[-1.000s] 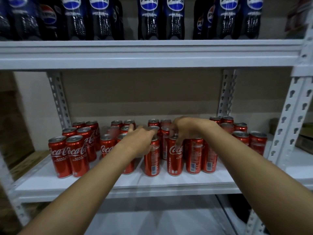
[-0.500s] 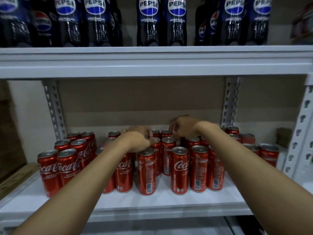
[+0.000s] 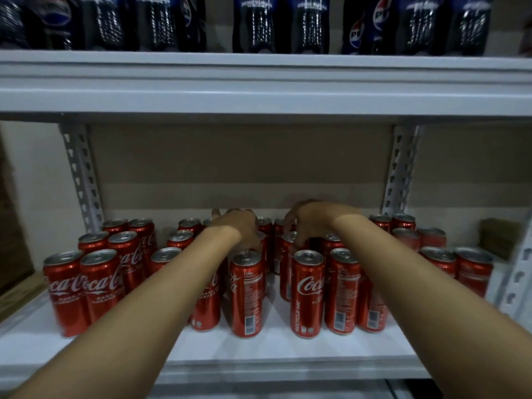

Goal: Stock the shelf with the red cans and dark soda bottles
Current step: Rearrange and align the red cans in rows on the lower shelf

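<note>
The red cans (image 3: 307, 292) stand upright in clusters on the white lower shelf (image 3: 259, 352), with the middle cluster directly under both hands. The left hand (image 3: 236, 226) lies on the tops of the far middle cans with fingers curled down, and I cannot tell if it grips one; the right hand (image 3: 309, 218), just beside it, pinches the top of a far can. The dark soda bottles (image 3: 282, 24) stand in a row on the upper shelf (image 3: 259, 90), well above the hands.
</note>
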